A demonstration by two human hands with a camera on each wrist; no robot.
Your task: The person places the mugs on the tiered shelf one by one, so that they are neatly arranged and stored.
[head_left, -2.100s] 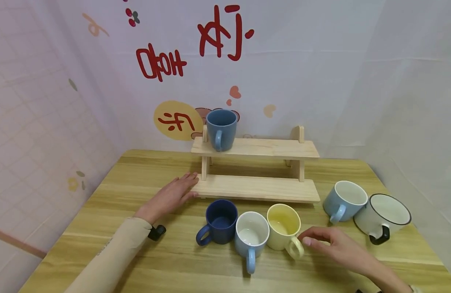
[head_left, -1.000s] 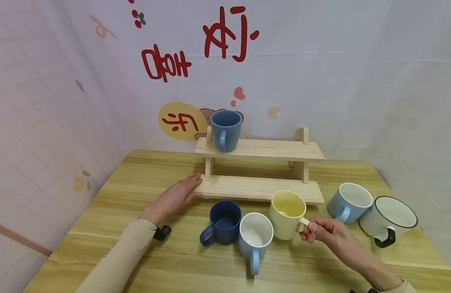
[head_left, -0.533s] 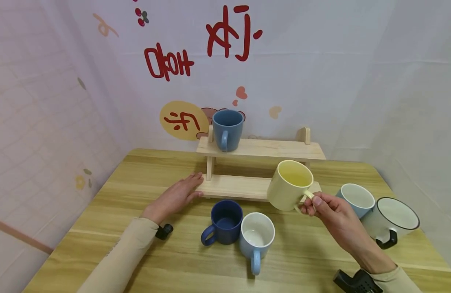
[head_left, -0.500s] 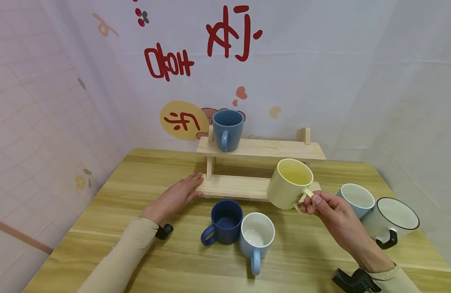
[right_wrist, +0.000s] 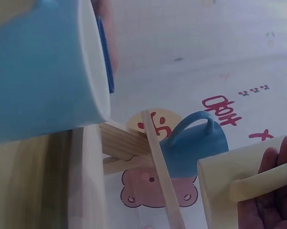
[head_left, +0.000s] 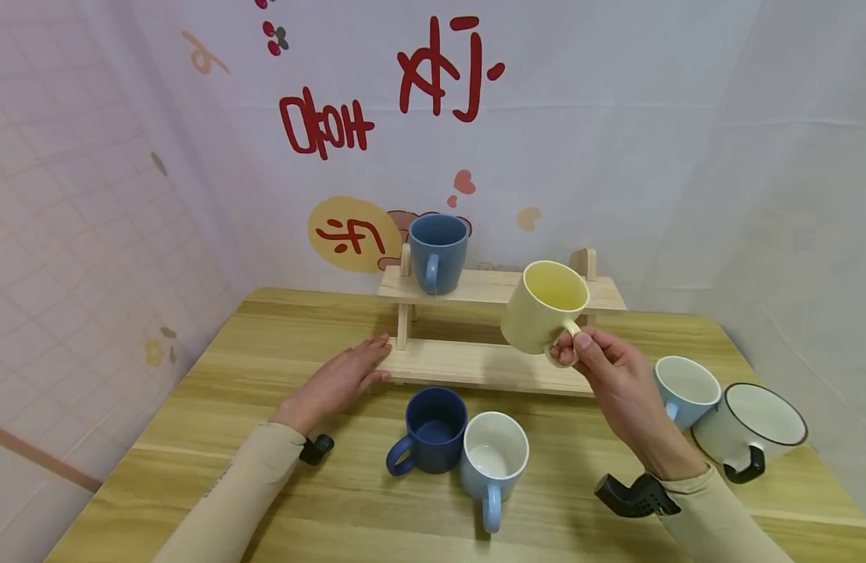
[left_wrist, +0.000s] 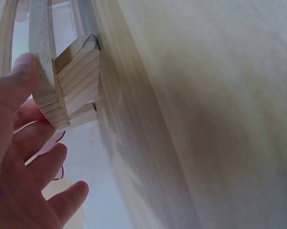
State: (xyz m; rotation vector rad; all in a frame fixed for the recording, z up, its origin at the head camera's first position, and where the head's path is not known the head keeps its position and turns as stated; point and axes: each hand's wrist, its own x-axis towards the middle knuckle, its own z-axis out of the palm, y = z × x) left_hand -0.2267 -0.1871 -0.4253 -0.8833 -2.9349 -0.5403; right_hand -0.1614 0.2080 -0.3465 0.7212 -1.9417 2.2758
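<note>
My right hand (head_left: 619,375) pinches the handle of a pale yellow mug (head_left: 545,306), which tilts in the air before the right half of a two-tier wooden shelf (head_left: 489,366). In the right wrist view the yellow mug (right_wrist: 229,176) and fingers (right_wrist: 272,191) show at the lower right. My left hand (head_left: 332,389) is at the left end of the lower board; the left wrist view has its thumb and fingers about the board end (left_wrist: 48,95). On the upper board's left stands a grey-blue mug (head_left: 438,254).
A dark blue mug (head_left: 436,430) and a light blue mug with white inside (head_left: 492,453) stand side by side before the shelf. At the right are another light blue mug (head_left: 688,387), partly behind my right hand, and a white black-rimmed mug (head_left: 749,426).
My right hand took the yellow mug by its handle, lifted it from beside the light blue mug, and raised it towards the upper board. The left hand stays at the shelf's left end.
</note>
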